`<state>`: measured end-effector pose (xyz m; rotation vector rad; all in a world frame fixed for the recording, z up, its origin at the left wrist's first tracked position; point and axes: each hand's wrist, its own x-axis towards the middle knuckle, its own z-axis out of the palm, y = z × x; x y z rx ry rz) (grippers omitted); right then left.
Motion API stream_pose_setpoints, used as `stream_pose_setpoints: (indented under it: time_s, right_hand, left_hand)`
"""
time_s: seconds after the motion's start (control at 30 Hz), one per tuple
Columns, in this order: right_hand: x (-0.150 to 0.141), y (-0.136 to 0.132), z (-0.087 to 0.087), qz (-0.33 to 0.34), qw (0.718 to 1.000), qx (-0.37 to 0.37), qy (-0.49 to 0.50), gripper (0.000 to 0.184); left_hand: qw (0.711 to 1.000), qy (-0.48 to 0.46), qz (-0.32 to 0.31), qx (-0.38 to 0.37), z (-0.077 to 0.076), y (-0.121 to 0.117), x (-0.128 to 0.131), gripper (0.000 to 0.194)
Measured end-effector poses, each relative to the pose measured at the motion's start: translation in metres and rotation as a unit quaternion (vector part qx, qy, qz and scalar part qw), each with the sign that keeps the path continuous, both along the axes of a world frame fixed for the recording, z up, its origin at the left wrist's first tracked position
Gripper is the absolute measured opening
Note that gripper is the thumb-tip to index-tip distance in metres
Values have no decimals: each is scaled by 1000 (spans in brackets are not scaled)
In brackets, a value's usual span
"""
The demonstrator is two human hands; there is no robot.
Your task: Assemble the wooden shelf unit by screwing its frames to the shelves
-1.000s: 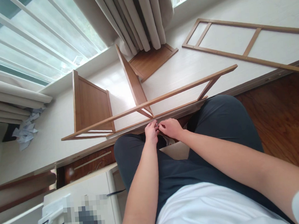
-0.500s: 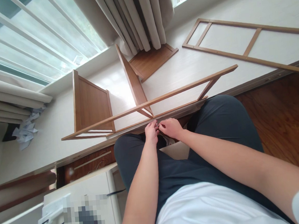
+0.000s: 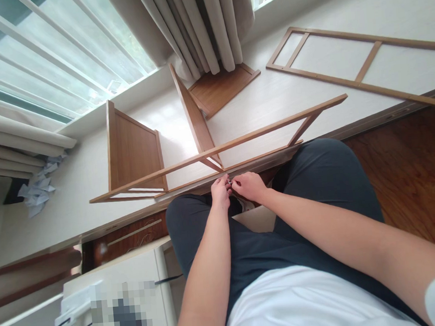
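My left hand (image 3: 220,192) and my right hand (image 3: 248,186) meet in front of my knees, fingers pinched together on a small metal part (image 3: 228,181) between them. Both hands sit just below the lower rail of a half-built wooden shelf frame (image 3: 216,150) that lies on its side on the white floor. Two brown shelf boards (image 3: 132,152) stand fixed in that frame. My legs in dark trousers (image 3: 317,185) are folded under my arms.
A second ladder-like wooden side frame (image 3: 360,64) lies flat at the upper right. A loose brown panel (image 3: 221,87) rests by the curtains (image 3: 199,24). Crumpled paper (image 3: 37,190) is at the left. A white box with a cable (image 3: 111,297) sits at the lower left.
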<state>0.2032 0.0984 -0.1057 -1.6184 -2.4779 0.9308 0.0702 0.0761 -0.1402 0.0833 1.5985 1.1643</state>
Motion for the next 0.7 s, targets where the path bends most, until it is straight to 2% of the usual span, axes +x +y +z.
stream_pose_setpoints:
  time_s: [0.43, 0.7]
  right_hand:
    - [1, 0, -6, -6, 1000, 15, 12, 35]
    - [1, 1, -2, -2, 1000, -4, -2, 35]
  left_hand:
    - [1000, -2, -2, 2, -1, 0, 0, 40]
    - [1000, 1, -2, 0, -3, 0, 0, 41]
